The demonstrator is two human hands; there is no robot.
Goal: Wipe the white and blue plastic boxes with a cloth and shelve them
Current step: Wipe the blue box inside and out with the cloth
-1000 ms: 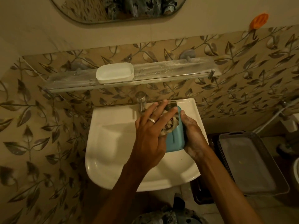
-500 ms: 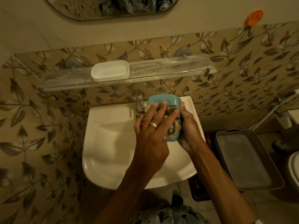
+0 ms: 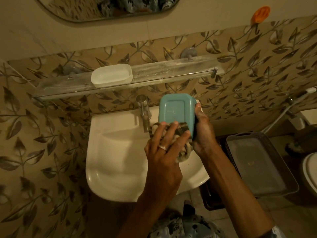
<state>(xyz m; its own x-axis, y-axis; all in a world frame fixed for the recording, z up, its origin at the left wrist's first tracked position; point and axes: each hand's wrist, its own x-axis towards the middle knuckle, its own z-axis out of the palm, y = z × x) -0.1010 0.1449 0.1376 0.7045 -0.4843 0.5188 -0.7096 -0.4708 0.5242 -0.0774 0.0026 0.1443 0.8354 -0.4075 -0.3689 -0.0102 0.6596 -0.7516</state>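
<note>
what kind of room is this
Most likely a small bathroom. A white washbasin with a metal tap sits against a leaf-patterned tiled wall, with a glass shelf and the lower edge of a mirror above it.

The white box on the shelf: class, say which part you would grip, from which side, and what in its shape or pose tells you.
Probably pinch the white box across its long walls, coming from above and in front. It sits open side up, lengthwise along the shelf, with the tiled wall close behind, so its rim is reachable.
</note>
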